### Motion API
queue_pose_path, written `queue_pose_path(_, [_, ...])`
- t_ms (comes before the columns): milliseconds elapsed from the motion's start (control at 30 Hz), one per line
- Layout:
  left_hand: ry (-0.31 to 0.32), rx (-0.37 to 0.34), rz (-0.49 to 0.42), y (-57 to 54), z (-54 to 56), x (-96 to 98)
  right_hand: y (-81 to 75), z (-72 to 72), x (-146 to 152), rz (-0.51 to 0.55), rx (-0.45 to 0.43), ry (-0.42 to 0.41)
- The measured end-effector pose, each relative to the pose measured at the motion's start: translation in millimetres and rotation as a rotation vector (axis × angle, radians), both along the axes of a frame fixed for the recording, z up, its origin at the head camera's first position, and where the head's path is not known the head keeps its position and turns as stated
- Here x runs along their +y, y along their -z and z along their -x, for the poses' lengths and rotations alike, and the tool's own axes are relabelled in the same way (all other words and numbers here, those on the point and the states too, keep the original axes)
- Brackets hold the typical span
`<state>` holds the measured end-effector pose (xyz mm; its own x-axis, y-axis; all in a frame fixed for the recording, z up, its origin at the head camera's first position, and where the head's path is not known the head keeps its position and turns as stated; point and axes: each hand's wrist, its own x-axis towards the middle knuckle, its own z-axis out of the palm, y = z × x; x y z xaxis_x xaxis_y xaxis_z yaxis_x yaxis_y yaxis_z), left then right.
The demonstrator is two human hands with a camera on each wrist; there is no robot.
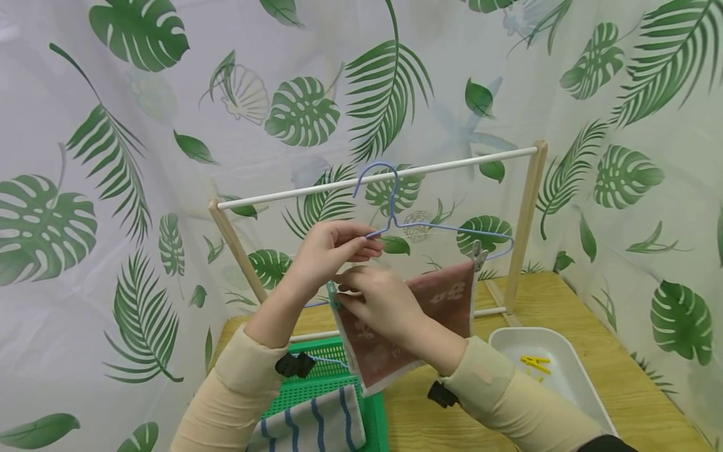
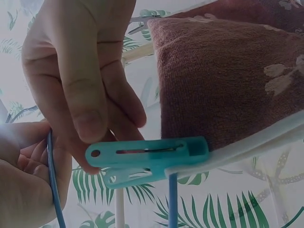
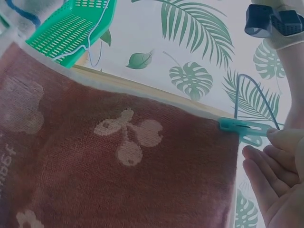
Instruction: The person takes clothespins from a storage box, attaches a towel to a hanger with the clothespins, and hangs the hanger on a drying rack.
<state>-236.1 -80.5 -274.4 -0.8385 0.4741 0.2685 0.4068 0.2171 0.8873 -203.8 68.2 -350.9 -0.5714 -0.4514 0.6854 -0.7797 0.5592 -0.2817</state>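
Observation:
My left hand [image 1: 333, 251] pinches the wire of a blue hanger [image 1: 446, 226] just left of its hook. A brown towel [image 1: 446, 301] with pale cherry patterns and a white edge hangs from the hanger's lower part. At the towel's left corner is a teal clothespin [image 2: 147, 156], its jaws on the cloth and wire. My right hand [image 1: 390, 301] holds the clothespin's handle end between thumb and fingers; in the right wrist view the thumb [image 3: 285, 137] touches the upper handle. A grey clothespin [image 1: 479, 254] grips the towel's other corner.
Behind the hanger stands a rack with a white bar [image 1: 452, 166] and wooden legs. A green basket [image 1: 375, 420] holds a striped towel [image 1: 316, 420] and a blue wire. To the right, a white tray [image 1: 503, 336] contains yellow clothespins [image 1: 535, 362].

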Motion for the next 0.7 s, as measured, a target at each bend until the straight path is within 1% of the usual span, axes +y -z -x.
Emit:
queue_pose_path(100, [-0.013, 0.003, 0.007, -0.1, -0.1, -2.4, -1.3, -1.4, 3, 0.014, 0.018, 0.0])
queue_pose_path(267, [-0.027, 0.028, 0.037, 0.6, 1.0, -7.2, -5.0, -3.7, 12, 0.04, 0.072, -0.004])
queue_pose_path(467, [-0.048, 0.036, 0.05, 3.7, 3.6, -11.6, -13.2, -4.5, 22, 0.087, 0.096, -0.004])
queue_pose_path(700, [-0.039, 0.039, 0.05, 6.0, 4.9, -13.7, -24.0, -2.7, 40, 0.125, 0.139, 0.031])
